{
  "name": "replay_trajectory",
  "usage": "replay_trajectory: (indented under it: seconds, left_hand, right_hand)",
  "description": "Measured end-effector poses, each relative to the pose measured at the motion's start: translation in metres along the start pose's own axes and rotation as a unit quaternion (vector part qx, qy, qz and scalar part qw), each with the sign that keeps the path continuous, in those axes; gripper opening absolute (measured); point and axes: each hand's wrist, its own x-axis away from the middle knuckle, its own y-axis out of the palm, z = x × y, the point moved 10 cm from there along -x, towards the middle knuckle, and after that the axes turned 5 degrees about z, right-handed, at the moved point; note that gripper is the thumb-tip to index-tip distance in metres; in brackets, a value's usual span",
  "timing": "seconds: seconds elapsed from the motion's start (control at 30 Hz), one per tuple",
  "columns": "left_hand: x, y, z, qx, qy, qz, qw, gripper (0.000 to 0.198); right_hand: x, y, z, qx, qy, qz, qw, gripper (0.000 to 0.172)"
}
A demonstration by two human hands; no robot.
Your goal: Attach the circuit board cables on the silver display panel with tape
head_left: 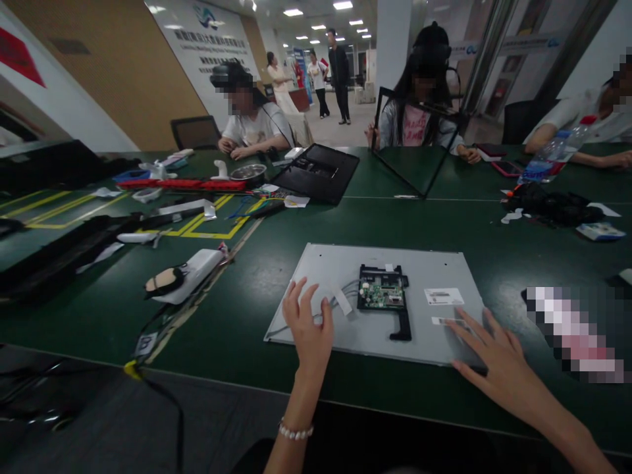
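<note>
Head view shows a green board [385, 294] on the grey panel [336, 263], a half-open left hand [311, 329] and a spread right hand [501, 361], both empty, at the panel's ends, and wires [351, 287] the left could snag and pull loose.

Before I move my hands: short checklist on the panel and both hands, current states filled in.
1. Panel lying flat on the green table: ok.
2. Circuit board face up and in view: ok.
3. Gray cables seated at the board: cannot tell; they run out to its left, with a white strip across them.
4. Left hand free of objects: ok; fingers spread at the panel's left side. Contact: cannot tell.
5. Lower label fully visible: not ok; the right hand partly covers it.
6. Plastic bottle away from the panel: ok.
</note>
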Motion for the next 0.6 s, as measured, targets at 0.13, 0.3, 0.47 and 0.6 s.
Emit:
replay_trajectory:
  seconds: [0.13,0.3,0.47,0.6]
  left_hand:
    - [-0.003,-0.003,0.001,0.013,-0.008,0.01,1.0,0.023]
    - [-0.004,-0.002,0.005,0.037,-0.005,0.001,0.999,0.02]
    - [-0.004,-0.004,0.006,0.041,0.007,0.01,0.999,0.022]
    - [-0.004,-0.003,0.003,0.029,0.003,0.011,1.0,0.022]
  right_hand:
    - [-0.006,0.007,-0.015,0.008,-0.015,-0.011,1.0,0.069]
    - [-0.022,0.018,-0.034,-0.009,-0.01,-0.011,1.0,0.07]
    - [-0.044,0.022,-0.066,-0.034,-0.021,-0.012,0.999,0.07]
    - [-0.065,0.024,-0.096,-0.051,-0.055,-0.028,0.997,0.07]
